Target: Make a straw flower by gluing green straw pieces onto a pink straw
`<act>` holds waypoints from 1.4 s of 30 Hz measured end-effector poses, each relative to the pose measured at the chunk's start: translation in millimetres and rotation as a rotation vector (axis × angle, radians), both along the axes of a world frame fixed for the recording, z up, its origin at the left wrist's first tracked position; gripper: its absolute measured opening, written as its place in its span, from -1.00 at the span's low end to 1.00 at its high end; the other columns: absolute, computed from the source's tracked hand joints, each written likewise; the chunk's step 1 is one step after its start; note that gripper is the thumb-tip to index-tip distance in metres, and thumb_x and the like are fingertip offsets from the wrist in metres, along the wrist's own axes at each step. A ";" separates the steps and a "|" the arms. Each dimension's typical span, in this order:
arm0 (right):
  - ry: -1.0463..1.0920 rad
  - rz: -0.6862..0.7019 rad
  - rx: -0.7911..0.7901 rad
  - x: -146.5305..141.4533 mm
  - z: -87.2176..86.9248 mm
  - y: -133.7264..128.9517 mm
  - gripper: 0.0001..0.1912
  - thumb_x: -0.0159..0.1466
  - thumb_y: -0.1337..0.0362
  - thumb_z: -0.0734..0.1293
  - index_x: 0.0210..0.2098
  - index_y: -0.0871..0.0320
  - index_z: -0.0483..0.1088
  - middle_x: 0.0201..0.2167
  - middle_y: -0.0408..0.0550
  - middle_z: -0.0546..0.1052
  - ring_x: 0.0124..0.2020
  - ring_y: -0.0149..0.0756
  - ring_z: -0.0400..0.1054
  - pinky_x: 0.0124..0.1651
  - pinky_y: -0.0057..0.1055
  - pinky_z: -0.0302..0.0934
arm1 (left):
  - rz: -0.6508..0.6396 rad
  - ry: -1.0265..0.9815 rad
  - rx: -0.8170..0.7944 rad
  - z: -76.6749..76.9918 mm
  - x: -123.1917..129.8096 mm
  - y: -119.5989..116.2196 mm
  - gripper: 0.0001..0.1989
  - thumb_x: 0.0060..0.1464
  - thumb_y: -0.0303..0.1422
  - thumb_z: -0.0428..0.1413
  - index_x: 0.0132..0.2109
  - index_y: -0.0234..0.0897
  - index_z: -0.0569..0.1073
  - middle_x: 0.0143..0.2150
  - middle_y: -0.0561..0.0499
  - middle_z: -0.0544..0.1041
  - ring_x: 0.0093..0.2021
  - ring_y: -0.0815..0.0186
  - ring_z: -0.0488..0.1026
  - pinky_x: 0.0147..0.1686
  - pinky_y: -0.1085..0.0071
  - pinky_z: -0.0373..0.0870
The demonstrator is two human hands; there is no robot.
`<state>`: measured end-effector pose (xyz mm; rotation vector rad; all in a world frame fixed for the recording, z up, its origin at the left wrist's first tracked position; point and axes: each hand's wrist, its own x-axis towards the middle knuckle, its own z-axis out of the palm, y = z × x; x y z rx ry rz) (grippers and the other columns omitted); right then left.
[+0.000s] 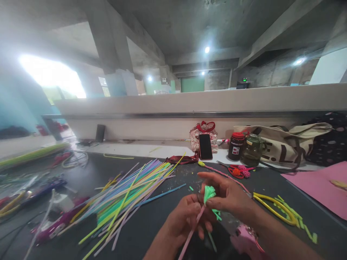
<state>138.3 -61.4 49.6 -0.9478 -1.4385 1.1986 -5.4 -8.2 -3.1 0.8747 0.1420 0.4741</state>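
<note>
In front of me, my left hand has its thumb and fingers closed on a pink pipe cleaner that slants down toward me. At its upper end sits a bushy green tuft, which looks made of short pipe cleaner pieces. My right hand pinches the base of this tuft between thumb and fingers. More green pieces show just below the right thumb, and a thin green stem hangs under the hands. The fingers hide the join between pink and green.
Many coloured pipe cleaners lie spread at left. Yellow-handled scissors and cut green-yellow pieces lie right, near pink paper. Behind stand a phone, a red-lidded bottle, a glass jug and a tote bag.
</note>
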 end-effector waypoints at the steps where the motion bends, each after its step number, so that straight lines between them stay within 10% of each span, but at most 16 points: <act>1: -0.033 -0.019 0.010 -0.8 0.6 -0.2 -0.43 0.00 0.51 0.29 0.00 0.10 0.15 -0.36 -0.17 0.38 -0.42 -0.43 0.29 -0.39 -0.47 0.17 | 0.025 0.024 0.009 0.8 0.1 0.3 -0.65 -0.26 -0.28 0.18 -0.32 -0.46 0.40 -0.49 -0.13 0.51 -0.61 0.35 0.43 -0.78 0.63 0.27; 12: -0.004 -0.058 -0.051 -12.5 -5.5 -2.3 -0.25 -0.13 0.49 0.39 0.03 0.01 0.12 -0.14 -0.10 0.32 -0.31 -0.37 0.31 -0.35 -0.47 0.18 | 0.115 0.061 -0.118 -4.6 1.2 3.2 -0.76 -0.21 -0.34 0.19 -0.41 -0.46 0.39 -0.68 0.05 0.37 -0.79 0.57 0.21 -0.80 0.68 0.05; 42: 0.252 -0.253 -0.165 -24.7 -16.2 4.9 -0.43 -0.10 0.29 0.42 -0.07 0.14 0.27 -0.55 -0.24 0.46 -0.56 -0.45 0.30 -0.47 -0.49 0.14 | 0.121 -0.055 -0.334 -1.7 5.0 -2.6 -0.86 -0.10 -0.41 0.13 -0.36 -0.39 0.34 -0.69 0.11 0.37 -0.79 0.64 0.16 -0.82 0.75 -0.07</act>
